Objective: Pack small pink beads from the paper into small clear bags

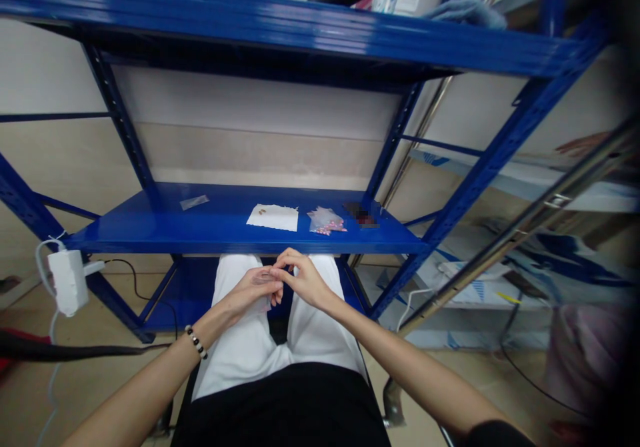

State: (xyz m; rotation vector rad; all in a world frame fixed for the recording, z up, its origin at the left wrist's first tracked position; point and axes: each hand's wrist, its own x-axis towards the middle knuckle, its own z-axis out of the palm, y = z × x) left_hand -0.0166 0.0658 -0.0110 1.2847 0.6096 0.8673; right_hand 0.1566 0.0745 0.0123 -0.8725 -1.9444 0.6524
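Left hand [254,293] and right hand [307,280] together over the lap, fingertips clamped on a small clear plastic bag [263,285], long axis roughly 12-to-6, closer to the left palm. Bead bracelet [196,341] on the left wrist, at 8. Further out on the blue steel shelf [115,237]: white paper sheet [273,217] at 12, clear bag of small pink pieces [326,221] at 1, flat clear sachet [194,202] at 11.

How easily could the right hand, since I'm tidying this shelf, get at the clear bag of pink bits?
Probably easily, yes: the right hand sits near the blue shelf's front edge, and nothing stands between it and the clear bag.
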